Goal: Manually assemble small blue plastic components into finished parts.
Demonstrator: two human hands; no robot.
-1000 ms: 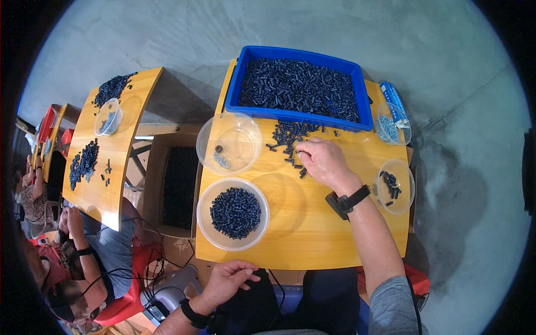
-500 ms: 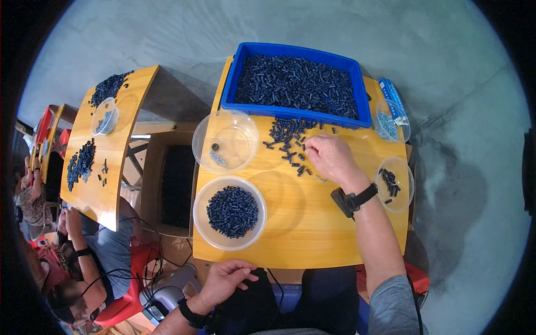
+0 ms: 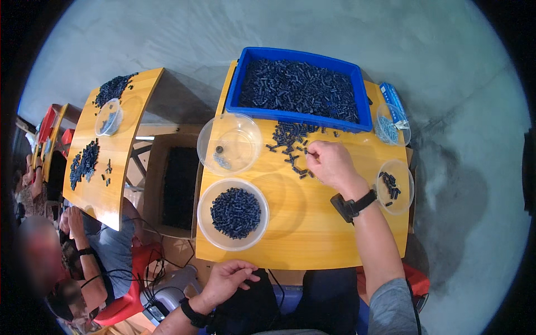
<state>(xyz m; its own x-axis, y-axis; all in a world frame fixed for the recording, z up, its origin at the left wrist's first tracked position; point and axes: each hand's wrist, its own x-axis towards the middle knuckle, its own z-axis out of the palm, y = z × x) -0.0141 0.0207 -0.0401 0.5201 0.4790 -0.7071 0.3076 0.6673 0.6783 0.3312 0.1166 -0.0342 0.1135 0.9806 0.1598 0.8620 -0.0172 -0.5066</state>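
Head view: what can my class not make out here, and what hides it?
In the head view:
Right hand: its own knuckles cover whatever it may pinch.
Blue tray: dark pieces cover most of its floor.
Round bowl: heaped dark pieces hide its middle.
Nearer co-worker's hands: too small to tell their grip.
Left forearm: cut off by the lower edge.

The right hand is turned so that anything it may hold is hidden. Near left, a person's head is blurred; the frame's near edge cuts off the left forearm.
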